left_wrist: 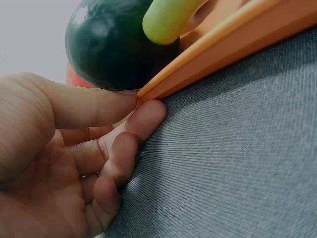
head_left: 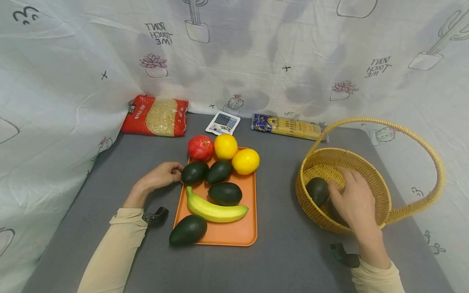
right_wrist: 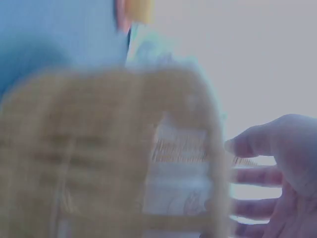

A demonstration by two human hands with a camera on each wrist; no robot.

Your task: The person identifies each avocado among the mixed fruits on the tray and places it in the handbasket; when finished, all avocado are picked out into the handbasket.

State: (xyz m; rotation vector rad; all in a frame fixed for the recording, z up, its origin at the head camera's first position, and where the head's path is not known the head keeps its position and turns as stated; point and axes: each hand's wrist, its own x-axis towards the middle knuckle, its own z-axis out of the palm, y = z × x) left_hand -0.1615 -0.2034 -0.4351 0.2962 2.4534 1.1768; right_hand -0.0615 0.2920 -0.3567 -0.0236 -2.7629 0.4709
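My left hand pinches the left rim of an orange tray between thumb and index finger, right beside a dark green avocado. On the tray are several avocados, a yellow banana, a red pomegranate and two yellow fruits, one a round yellow fruit. The lowest avocado lies over the tray's front left corner. My right hand reaches over the opening of a wicker basket, fingers loosely spread. Inside the basket, an avocado lies left of the hand; another dark shape is partly hidden beneath it.
Along the back lie a red bag of pasta, a white packet and a pack of spaghetti. The basket's tall handle arches out to the right. Patterned cloth hangs behind the grey table.
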